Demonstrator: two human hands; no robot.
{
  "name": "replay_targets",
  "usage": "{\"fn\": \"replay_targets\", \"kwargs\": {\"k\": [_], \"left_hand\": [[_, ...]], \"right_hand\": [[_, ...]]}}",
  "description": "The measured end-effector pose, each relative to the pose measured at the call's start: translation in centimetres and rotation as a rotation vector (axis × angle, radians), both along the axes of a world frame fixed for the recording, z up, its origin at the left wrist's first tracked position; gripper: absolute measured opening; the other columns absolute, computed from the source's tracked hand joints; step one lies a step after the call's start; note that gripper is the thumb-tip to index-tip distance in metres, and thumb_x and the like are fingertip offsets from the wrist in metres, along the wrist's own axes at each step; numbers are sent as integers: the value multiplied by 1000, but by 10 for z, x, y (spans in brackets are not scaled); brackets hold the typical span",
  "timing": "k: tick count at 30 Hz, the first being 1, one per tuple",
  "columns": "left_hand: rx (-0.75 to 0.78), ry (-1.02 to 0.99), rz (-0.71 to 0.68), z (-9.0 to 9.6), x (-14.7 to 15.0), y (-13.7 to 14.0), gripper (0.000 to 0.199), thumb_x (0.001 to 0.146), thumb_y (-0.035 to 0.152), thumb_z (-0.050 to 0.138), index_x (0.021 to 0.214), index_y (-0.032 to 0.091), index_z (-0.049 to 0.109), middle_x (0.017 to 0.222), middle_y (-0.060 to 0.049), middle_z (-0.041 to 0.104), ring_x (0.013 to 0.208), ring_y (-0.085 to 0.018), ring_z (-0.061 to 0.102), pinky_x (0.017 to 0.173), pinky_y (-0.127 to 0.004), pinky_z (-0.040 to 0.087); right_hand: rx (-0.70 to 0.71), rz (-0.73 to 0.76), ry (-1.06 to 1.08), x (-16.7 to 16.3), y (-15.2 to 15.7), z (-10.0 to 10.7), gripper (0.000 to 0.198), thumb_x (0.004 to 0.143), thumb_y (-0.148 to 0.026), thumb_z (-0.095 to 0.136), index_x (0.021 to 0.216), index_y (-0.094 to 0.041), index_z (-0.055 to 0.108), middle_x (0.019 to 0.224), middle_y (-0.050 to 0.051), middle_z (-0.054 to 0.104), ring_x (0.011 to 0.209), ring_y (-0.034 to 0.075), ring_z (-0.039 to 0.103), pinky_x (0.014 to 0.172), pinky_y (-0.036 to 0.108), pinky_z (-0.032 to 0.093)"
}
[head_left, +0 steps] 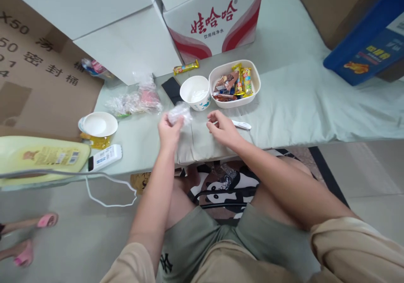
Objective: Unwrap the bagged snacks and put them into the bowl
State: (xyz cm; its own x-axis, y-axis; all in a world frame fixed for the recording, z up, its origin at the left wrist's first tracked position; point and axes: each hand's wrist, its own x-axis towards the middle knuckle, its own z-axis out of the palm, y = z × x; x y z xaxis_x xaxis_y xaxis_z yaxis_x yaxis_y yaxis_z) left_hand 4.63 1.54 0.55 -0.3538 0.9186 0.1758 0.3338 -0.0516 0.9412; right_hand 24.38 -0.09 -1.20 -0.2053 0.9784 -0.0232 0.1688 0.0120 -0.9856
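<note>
My left hand is closed around a crumpled piece of clear plastic wrap, just in front of the white paper cup. Inside that cup lies something clear or whitish. To the right, my right hand hovers at the table's front with its fingers loosely curled and apart, and no object shows in it. Partly behind this hand lies a slim white handled item, whose kind I cannot make out. A white oval tub holds several wrapped snacks, some in yellow wrappers.
A yellow-wrapped snack bar and a dark phone-like slab lie behind the cup. Clear plastic bags, a white bowl and a yellow bottle are at left. Cartons line the back; a blue box stands right.
</note>
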Motion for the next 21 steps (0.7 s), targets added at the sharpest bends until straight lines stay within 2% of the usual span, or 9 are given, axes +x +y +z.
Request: {"fn": "replay_targets", "kwargs": {"k": [2,5,7,9,11,14,15,17,21], "left_hand": [[112,238,89,22,0,22,19,72,24,70,75,21,51,72,3,53,73,-14,57,74,-27,51],[147,611,55,54,15,60,21,67,11,66,70,22,48,74,1,52,84,-18,59,83,-31,51],[40,777,-52,66,34,83,21,62,8,66,70,22,53,73,0,55,89,-22,62,87,-35,50],[-162,903,-170,70,52,100,24,56,4,68,64,22,55,66,-1,55,88,-26,65,86,-38,51],[-423,934,-305,70,65,112,24,51,4,71,56,21,55,58,-2,53,83,-29,67,80,-40,52],[-724,720,-504,71,70,122,17,52,11,77,53,18,62,57,-4,57,74,-29,69,69,-39,53],[-770,649,-562,72,69,125,14,53,14,78,54,18,65,58,-5,60,72,-28,70,66,-38,53],[-789,636,-657,71,66,131,11,55,18,78,56,19,68,59,-6,62,67,-26,69,62,-37,53],[-728,892,-711,57,69,141,19,48,14,78,49,20,61,50,-4,56,65,-29,67,65,-41,54]], "right_hand": [[6,36,-28,1,2,0,17,86,-28,48,101,-23,53,91,1,68,71,17,63,73,34,49],[43,121,-48,1,4,2,19,87,-20,42,101,-23,55,85,0,69,74,17,64,75,32,48],[61,160,-60,0,5,3,21,88,-18,39,100,-22,56,82,0,69,74,18,63,75,31,47],[80,186,-87,-1,6,5,23,89,-17,38,100,-22,58,81,0,69,74,18,63,75,31,46],[106,206,-125,-1,8,6,24,89,-17,39,100,-21,61,82,1,70,76,18,63,76,31,46],[142,228,-160,-1,10,9,26,89,-16,40,100,-20,63,85,2,72,81,19,64,79,30,44],[146,237,-165,-1,10,10,26,90,-16,40,100,-20,63,86,2,72,82,19,64,79,30,44],[145,251,-181,-2,10,13,27,91,-15,40,101,-20,64,87,2,73,82,19,64,79,30,43],[156,270,-229,-4,10,17,29,90,-14,41,103,-20,67,88,2,73,84,20,64,81,30,43]]}}
